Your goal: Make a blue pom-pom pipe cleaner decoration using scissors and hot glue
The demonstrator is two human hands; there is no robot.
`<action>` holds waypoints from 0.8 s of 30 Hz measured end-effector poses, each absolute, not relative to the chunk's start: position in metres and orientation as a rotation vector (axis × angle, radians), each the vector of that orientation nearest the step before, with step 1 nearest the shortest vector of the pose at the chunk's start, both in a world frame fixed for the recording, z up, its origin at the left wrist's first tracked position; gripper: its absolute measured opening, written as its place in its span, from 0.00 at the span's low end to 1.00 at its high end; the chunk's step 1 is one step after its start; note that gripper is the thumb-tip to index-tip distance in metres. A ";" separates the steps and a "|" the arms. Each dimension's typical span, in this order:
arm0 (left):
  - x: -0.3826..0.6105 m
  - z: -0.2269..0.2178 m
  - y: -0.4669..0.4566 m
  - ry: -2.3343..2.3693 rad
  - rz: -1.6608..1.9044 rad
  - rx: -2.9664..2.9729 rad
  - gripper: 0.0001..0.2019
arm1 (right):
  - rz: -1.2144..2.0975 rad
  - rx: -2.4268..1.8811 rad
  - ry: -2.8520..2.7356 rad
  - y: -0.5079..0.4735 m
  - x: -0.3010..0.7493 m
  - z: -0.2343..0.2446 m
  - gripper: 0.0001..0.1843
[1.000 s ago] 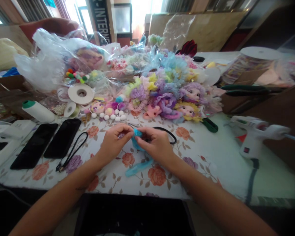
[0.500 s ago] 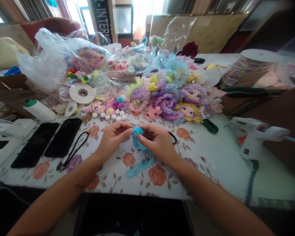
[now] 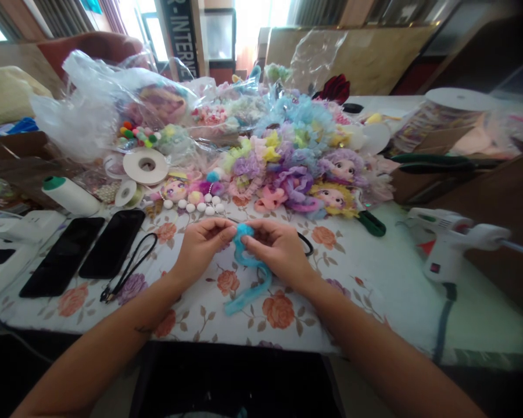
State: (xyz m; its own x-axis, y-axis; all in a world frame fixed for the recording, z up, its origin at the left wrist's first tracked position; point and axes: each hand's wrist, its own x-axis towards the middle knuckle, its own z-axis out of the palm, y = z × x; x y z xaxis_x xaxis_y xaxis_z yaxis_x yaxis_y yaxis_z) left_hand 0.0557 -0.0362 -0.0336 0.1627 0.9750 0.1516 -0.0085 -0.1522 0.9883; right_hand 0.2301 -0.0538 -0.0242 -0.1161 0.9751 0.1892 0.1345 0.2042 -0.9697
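Observation:
A sheer light-blue fabric ribbon (image 3: 248,290) is bunched at its upper end between my two hands, and its loose tail curves down onto the flowered cloth. My left hand (image 3: 204,247) pinches at the left edge of the bunch, thumb against the fingers. From the other side, my right hand (image 3: 276,247) presses its thumb onto the gathered fabric, fingers curled behind. A thin dark line shows between the fingertips; I cannot make out what it is. Part of a black cord loop (image 3: 307,244) emerges behind my right hand.
Two black phones (image 3: 111,244) and a black wrist strap (image 3: 133,267) lie at left. A white glue gun (image 3: 451,238) stands at right. Behind my hands are piled fabric flowers (image 3: 296,133), doll faces (image 3: 333,196), ribbon spools (image 3: 145,166) and plastic bags (image 3: 91,93). Green-handled scissors (image 3: 372,223) lie beside the pile.
The blue ribbon hangs lower and straighter beneath the bunch, with more of its curve showing between my hands. Both hands stay in nearly the same place.

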 end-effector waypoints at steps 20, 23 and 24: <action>0.056 -0.034 -0.037 1.093 1.194 1.561 0.10 | 1.173 -1.102 -1.391 -0.056 0.227 -0.027 0.10; 0.059 -0.032 -0.038 1.052 1.207 1.447 0.13 | 1.201 -1.102 -1.311 -0.054 0.227 -0.025 0.10; 0.060 -0.032 -0.038 1.033 1.209 1.432 0.14 | 1.220 -1.105 -1.277 -0.054 0.227 -0.025 0.10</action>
State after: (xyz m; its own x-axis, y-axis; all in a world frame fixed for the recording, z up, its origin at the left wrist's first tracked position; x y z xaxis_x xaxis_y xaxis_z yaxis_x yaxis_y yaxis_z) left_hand 0.0597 -0.0383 -0.0318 0.1502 0.9730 0.1753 0.0215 -0.1804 0.9834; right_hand 0.2273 -0.0541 -0.0246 -0.0707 0.9949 0.0717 -0.0262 0.0700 -0.9972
